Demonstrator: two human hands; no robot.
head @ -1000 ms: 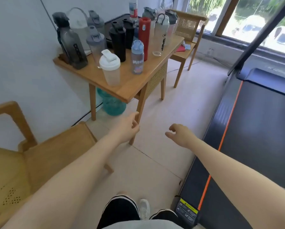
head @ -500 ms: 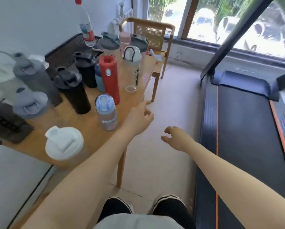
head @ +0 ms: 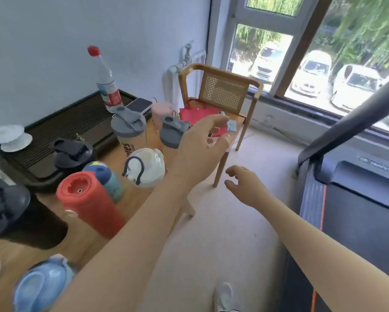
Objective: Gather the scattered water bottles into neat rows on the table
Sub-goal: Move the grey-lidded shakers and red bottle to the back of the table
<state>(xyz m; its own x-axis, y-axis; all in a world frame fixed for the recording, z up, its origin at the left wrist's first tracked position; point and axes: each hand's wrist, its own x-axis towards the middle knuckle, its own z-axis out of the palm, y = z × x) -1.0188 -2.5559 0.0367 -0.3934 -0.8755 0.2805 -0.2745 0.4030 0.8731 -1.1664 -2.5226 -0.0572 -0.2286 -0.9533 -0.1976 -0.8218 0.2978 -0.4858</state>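
Both hands empty (left hand point(head: 202, 143), right hand point(head: 245, 185), fingers spread), that forearm could easily topple the red bottle point(head: 90, 201).

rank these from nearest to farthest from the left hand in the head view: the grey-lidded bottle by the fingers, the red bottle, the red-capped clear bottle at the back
1. Grey-lidded bottle, right beside the left hand, at the table's far end.
2. Red bottle, lower left, below the forearm.
3. Red-capped clear bottle, at the back near the wall.

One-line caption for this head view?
Open left hand reaches over crowded wooden table toward grey-lidded shaker bottle; right hand hangs empty.
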